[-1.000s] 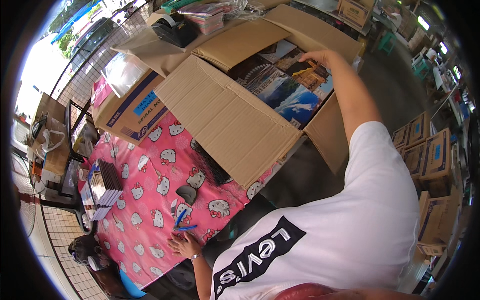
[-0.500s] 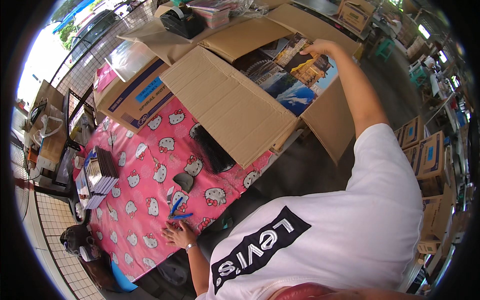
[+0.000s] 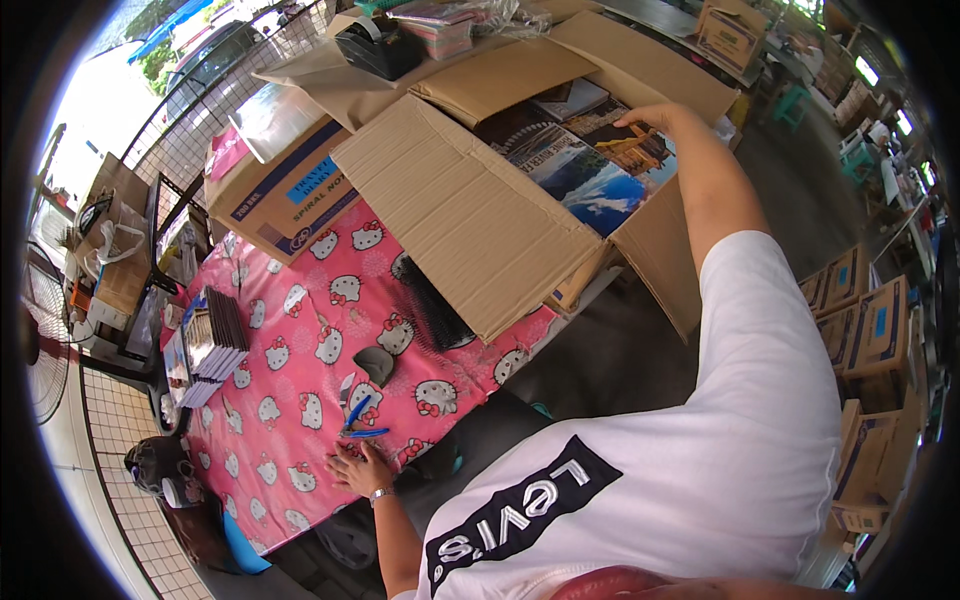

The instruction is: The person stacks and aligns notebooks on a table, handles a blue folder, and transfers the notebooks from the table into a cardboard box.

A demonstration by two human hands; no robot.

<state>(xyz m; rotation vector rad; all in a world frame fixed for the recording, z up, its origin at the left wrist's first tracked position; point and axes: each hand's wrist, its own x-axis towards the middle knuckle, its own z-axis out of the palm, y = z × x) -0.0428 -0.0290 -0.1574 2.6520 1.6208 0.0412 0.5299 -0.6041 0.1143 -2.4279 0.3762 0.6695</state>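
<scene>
My right hand point(image 3: 655, 119) reaches into an open cardboard box point(image 3: 465, 210), its fingers stretched over picture-covered books point(image 3: 570, 165) packed inside. One cover has a blue sky and mountain photo, another a lit golden building. The fingertips rest at the far covers; their undersides are hidden. Flat on the pink cartoon-cat tablecloth point(image 3: 285, 385) lies my left hand point(image 3: 360, 470), fingers spread and holding nothing. Just beyond it are blue-handled pliers or cutters point(image 3: 362, 418). A grey curved piece point(image 3: 375, 366) sits a little farther off.
Stacked books point(image 3: 208, 345) stand at the table's left. A closed carton point(image 3: 285, 190) sits behind them, with a black tape dispenser point(image 3: 378, 46) at the back. Black mesh point(image 3: 432, 305) lies beside the open box. More cartons point(image 3: 870, 330) are stacked to my right.
The whole view has shifted slightly, moving the scene right. My right hand has moved a little nearer over the books, while my left hand stays on the cloth.
</scene>
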